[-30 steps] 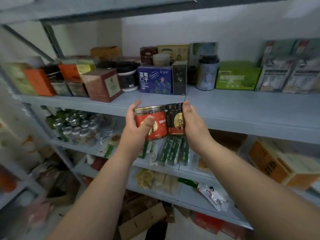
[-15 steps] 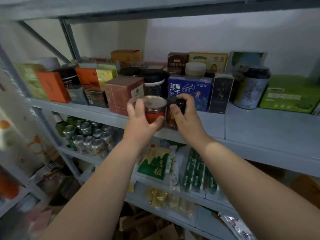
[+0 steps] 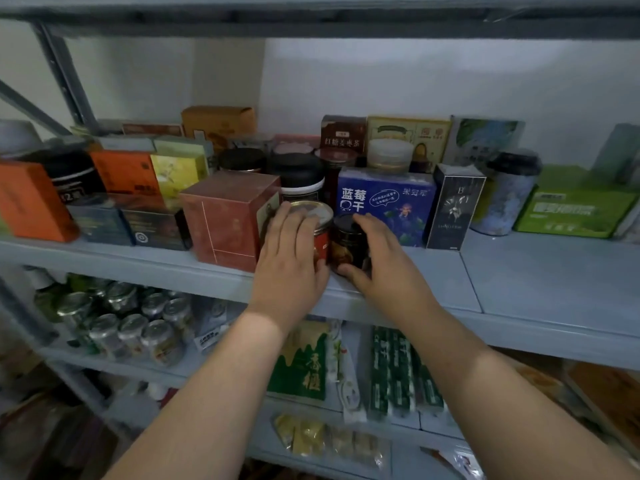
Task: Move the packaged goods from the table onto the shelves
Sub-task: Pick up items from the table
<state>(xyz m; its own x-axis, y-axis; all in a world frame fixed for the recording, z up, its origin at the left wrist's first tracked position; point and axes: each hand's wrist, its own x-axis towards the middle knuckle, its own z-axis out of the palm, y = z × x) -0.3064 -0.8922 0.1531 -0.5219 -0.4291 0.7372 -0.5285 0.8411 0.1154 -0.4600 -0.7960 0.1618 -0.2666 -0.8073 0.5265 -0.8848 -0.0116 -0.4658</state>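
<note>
A red jar (image 3: 321,237) with a silver foil lid stands on the grey upper shelf (image 3: 519,271), near its front edge. My left hand (image 3: 291,258) grips it from the left, fingers over the lid. Right beside it stands a dark jar (image 3: 348,244) with a black lid, touching the red one. My right hand (image 3: 377,261) holds the dark jar, fingers round its right side and thumb at its base. Both jars sit between a maroon box (image 3: 228,220) and a blue box (image 3: 388,206).
The upper shelf is crowded with boxes and tins behind and to the left; a tall black box (image 3: 453,206) and a green box (image 3: 571,213) stand to the right, with bare shelf in front of them. Lower shelves hold cans (image 3: 128,327) and green packets (image 3: 398,368).
Both hands have carried the two jars up from below the shelf edge and forward, and set them down on the upper shelf. The view has moved closer.
</note>
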